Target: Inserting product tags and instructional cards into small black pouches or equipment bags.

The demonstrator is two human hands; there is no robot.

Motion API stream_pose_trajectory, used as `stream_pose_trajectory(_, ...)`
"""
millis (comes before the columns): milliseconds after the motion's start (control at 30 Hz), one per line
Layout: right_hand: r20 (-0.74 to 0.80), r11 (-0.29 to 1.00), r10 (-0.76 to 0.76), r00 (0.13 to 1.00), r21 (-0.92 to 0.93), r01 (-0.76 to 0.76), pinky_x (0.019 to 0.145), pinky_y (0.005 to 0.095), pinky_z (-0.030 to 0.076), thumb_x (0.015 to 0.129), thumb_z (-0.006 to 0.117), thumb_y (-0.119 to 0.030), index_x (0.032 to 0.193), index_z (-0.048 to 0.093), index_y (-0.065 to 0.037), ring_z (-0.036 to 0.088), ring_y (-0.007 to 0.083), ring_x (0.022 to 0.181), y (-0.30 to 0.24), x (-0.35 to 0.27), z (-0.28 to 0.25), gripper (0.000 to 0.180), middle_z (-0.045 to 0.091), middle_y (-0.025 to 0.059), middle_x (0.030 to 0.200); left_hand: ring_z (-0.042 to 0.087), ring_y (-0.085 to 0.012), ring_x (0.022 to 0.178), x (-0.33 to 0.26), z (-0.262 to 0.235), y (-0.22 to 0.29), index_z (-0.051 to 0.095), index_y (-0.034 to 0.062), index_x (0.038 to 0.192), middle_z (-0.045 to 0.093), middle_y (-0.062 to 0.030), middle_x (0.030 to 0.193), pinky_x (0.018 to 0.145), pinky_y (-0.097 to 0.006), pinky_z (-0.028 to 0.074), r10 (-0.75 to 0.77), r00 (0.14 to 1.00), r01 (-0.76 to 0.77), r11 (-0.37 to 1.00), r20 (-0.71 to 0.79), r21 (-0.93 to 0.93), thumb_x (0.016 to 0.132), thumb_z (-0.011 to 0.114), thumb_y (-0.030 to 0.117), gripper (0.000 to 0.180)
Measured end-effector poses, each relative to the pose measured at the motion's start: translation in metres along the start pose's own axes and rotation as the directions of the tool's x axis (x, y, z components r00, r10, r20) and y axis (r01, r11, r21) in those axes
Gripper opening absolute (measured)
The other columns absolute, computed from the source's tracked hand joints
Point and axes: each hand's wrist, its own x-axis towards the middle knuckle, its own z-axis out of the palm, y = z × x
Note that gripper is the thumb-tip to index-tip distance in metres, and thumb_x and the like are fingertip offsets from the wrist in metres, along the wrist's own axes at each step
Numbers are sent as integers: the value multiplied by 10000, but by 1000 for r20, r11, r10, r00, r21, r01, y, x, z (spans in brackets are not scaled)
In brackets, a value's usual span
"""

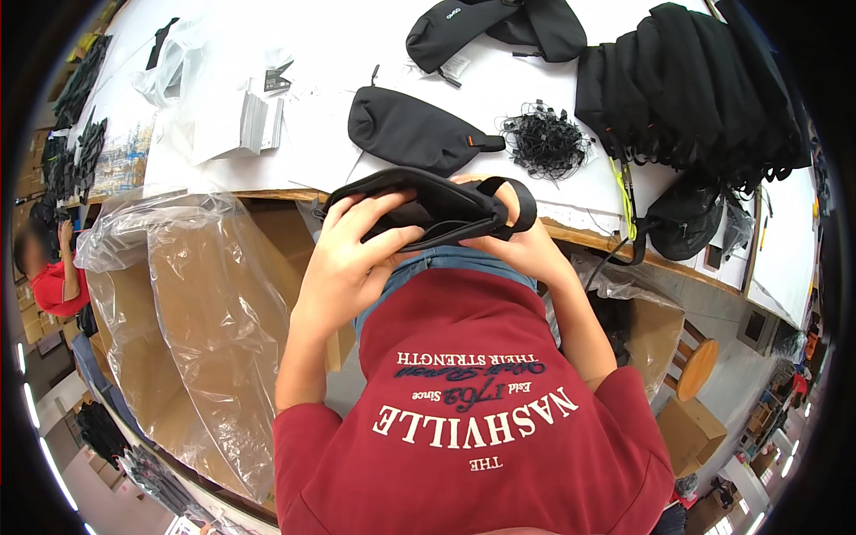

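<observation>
Between my two hands, at the table's near edge, is a black pouch bag (437, 201) with its mouth spread apart and its inside showing. My left hand (361, 236) grips the bag's left side, some fingers reaching into the opening. On the right, my right hand (522, 234) holds the other end, beside a black strap loop (526, 203). Just beyond lies a second black pouch bag (415, 129), closed, with a small orange tag on its right end. To its right sits a tangled pile of thin black cords (546, 138).
Black bags stand stacked (687, 89) at the far right; more black bags (499, 31) lie at the back. Paper cards (254, 125) and clear plastic are at the left. A plastic-lined cardboard box (196, 330) stands below the table. Another person (58, 272) is at the far left.
</observation>
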Motion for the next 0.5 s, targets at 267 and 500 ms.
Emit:
stream_pose_trajectory(267, -124, 990, 135, 983, -13, -138, 891, 310, 412, 690, 823, -263, 1151, 479, -63, 534, 207, 981, -8, -1, -24, 608, 560, 110, 1044, 612, -294, 851, -7, -2, -12, 646, 20, 968, 669, -123, 910, 773, -352, 467, -240, 966, 242, 970, -100, 11, 779, 665, 43, 192)
stream_pose_trajectory(500, -11, 992, 125, 992, 14, -125, 956, 318, 349, 640, 835, -211, 1149, 415, -100, 476, 183, 1008, -15, -12, -69, 669, 492, 60, 993, 613, -327, 803, -23, 2, -33, 636, 33, 980, 657, -158, 869, 743, -366, 465, -446, 894, 448, 894, -49, 29, 826, 631, 127, 180)
